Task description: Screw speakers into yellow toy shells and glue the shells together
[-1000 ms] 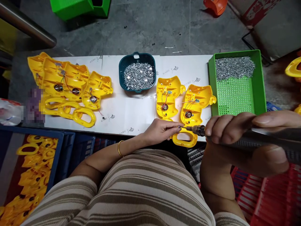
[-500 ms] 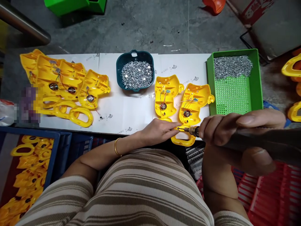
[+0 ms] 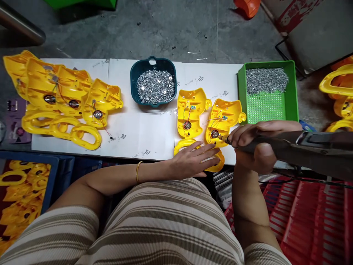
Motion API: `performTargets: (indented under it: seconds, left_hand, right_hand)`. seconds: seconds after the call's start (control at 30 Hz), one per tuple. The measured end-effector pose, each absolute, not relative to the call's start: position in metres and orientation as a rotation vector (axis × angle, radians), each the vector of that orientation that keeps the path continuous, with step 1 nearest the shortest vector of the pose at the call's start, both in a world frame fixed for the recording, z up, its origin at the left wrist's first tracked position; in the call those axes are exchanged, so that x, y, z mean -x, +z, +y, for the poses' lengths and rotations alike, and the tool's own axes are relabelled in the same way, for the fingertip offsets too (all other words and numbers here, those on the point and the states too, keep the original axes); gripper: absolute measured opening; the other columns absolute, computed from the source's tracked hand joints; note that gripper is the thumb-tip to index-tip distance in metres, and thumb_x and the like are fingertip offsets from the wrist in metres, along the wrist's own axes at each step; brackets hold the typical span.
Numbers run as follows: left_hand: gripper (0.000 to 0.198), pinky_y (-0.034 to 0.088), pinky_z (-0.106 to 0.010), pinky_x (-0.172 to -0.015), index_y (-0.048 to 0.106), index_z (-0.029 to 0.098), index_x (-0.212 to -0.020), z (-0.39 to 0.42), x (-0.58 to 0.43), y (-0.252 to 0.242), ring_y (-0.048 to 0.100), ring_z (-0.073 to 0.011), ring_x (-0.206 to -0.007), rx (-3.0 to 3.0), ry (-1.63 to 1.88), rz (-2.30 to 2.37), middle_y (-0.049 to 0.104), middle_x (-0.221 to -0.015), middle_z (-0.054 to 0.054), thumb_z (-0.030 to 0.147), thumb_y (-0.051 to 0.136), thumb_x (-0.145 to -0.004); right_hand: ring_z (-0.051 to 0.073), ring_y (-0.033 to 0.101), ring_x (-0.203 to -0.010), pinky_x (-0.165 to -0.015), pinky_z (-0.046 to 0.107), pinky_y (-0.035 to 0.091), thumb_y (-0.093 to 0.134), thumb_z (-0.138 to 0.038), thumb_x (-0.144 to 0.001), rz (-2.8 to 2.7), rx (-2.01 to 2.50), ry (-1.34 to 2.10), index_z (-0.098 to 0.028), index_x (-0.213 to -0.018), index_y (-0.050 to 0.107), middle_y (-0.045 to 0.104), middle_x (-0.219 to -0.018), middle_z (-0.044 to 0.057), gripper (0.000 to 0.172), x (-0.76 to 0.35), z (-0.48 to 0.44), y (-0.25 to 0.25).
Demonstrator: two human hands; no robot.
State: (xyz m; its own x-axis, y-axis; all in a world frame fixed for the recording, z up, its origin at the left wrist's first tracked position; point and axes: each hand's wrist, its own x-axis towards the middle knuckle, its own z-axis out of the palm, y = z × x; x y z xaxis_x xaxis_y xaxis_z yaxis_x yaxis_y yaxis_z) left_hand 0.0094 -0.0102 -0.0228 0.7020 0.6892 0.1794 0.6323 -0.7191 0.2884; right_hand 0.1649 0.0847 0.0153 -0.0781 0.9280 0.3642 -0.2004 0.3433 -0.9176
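Head view, only one. Yellow shell (image 3: 234,108) right of centre in the frame, open side up, speaker (image 3: 214,134) in its lower part, small board (image 3: 224,118) and thin wires above that. Second shell (image 3: 190,95) just to its left.

Right hand (image 3: 253,141), at right of the frame, is clamped round the dark power screwdriver (image 3: 300,147), fingers wrapped near the nose, thumb along the lower side. Tool body runs to the right edge; bit (image 3: 222,138) points left at the lower right edge of the speaker. Contact can't be confirmed, and any screw there is too small to tell.

Left hand (image 3: 191,160), lower centre, palm down, fingers extended and slightly apart, lying over the loop handle (image 3: 220,162) of the yellow shell. No grip visible; how hard it presses, can't tell.

To do it well, probably: line the bit up square with the hole, push lightly, ease off once seated so the plastic doesn't strip. Wires should be kept off the bit, and a firmer left-hand hold would likely stop the shell turning.

Pose: left forearm comes in from lower left, gold bracelet (image 3: 138,172) at wrist, nearly level. Right forearm rises steeply from lower right, hand at its top.
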Motion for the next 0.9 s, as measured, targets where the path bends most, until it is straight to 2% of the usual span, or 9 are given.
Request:
performTargets:
  seconds: [0.23,0.37,0.43,0.6,0.7,0.9]
  left_hand:
    - [0.056,0.035,-0.048,-0.111,0.052,0.025,-0.136,-0.011,-0.012,-0.027,0.038,-0.0283,-0.140,-2.700,0.361,1.099,0.045,-0.151,-0.007,0.050,0.064,-0.087]
    - [0.033,0.042,-0.044,-0.104,0.056,0.028,-0.130,-0.011,-0.014,-0.030,0.044,-0.0244,-0.136,-2.727,0.417,1.177,0.050,-0.147,-0.002,0.030,0.052,-0.097]
    - [0.030,0.043,-0.040,-0.102,0.060,0.027,-0.126,-0.010,-0.014,-0.030,0.046,-0.0223,-0.134,-2.748,0.434,1.182,0.052,-0.146,-0.002,0.023,0.047,-0.099]
    - [0.028,0.041,-0.042,-0.105,0.062,0.025,-0.122,-0.010,-0.013,-0.025,0.048,-0.0232,-0.133,-2.759,0.453,1.138,0.053,-0.144,-0.004,0.022,0.046,-0.099]
    - [0.029,0.035,-0.046,-0.111,0.062,0.025,-0.121,-0.012,-0.015,-0.022,0.047,-0.0231,-0.133,-2.717,0.426,1.161,0.055,-0.142,-0.004,0.021,0.043,-0.099]
    - [0.030,0.025,-0.052,-0.115,0.061,0.027,-0.124,-0.009,-0.019,-0.020,0.042,-0.0248,-0.136,-2.588,0.373,1.138,0.053,-0.143,-0.005,0.020,0.047,-0.098]
  right_hand:
    - [0.014,0.035,-0.036,-0.037,0.034,0.031,0.068,-0.054,-0.068,-1.270,0.687,1.050,-0.034,-0.080,0.050,0.038,-0.045,-0.008,0.029,-0.151,0.088,0.009]
    - [0.013,0.034,-0.036,-0.037,0.033,0.030,0.069,-0.054,-0.068,-1.273,0.701,1.064,-0.034,-0.075,0.051,0.037,-0.046,-0.007,0.028,-0.148,0.090,0.007]
    - [0.013,0.036,-0.035,-0.036,0.032,0.031,0.069,-0.052,-0.070,-1.279,0.653,1.078,-0.032,-0.075,0.053,0.040,-0.046,-0.007,0.026,-0.148,0.091,0.007]
    - [0.011,0.042,-0.033,-0.031,0.027,0.036,0.068,-0.032,-0.074,-1.419,0.332,1.167,-0.028,-0.088,0.062,0.047,-0.049,-0.008,0.016,-0.145,0.103,0.013]
    - [0.012,0.043,-0.032,-0.029,0.027,0.036,0.071,-0.028,-0.072,-1.542,0.202,1.294,-0.028,-0.079,0.060,0.046,-0.048,-0.008,0.012,-0.142,0.111,0.016]
    - [0.014,0.049,-0.036,-0.032,0.028,0.040,0.085,-0.040,-0.060,-1.655,0.271,1.440,-0.025,-0.064,0.055,0.050,-0.045,-0.006,0.033,-0.149,0.116,0.010]
